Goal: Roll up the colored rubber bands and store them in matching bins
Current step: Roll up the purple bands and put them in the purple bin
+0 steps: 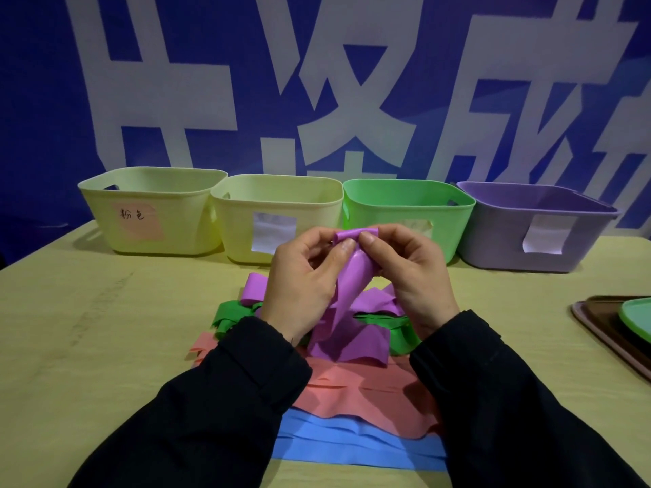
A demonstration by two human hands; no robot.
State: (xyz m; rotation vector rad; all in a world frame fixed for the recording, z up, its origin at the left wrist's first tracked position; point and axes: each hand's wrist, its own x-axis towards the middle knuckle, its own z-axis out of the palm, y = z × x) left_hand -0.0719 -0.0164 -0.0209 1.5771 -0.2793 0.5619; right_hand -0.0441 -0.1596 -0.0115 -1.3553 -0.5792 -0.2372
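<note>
Two arms in dark sleeves (225, 392) reach over a pale wooden table (105, 329) strewn with flat rubber bands. Nearest the camera lie blue bands (352, 449), overlapped on their far side by a spread of pink bands (370, 392). Beyond these sit crumpled green bands (232, 313), tangled with more purple ones.

Above the heap, both hands work one purple band (347, 294). The left hand (303, 280) and right hand (412, 272) face each other, thumbs and forefingers pinching the band's top end, which is curled into a small roll (355, 234) between the fingertips. The rest of the band hangs down from the roll, its tail draped on the pile between the wrists.

At the far side of the table stands a row of four bins, touching or nearly touching. From left: a pale yellow bin with a pink handwritten label (151, 209), a second pale yellow bin with a white label (278, 213), a green bin (408, 209) partly hidden behind the hands, and a purple bin (535, 223) with a white label. At the right edge lie a brown tray (599, 325) and a green dish (634, 317), both cut off by the frame. A blue wall (42, 100) with large white characters fills the background.
</note>
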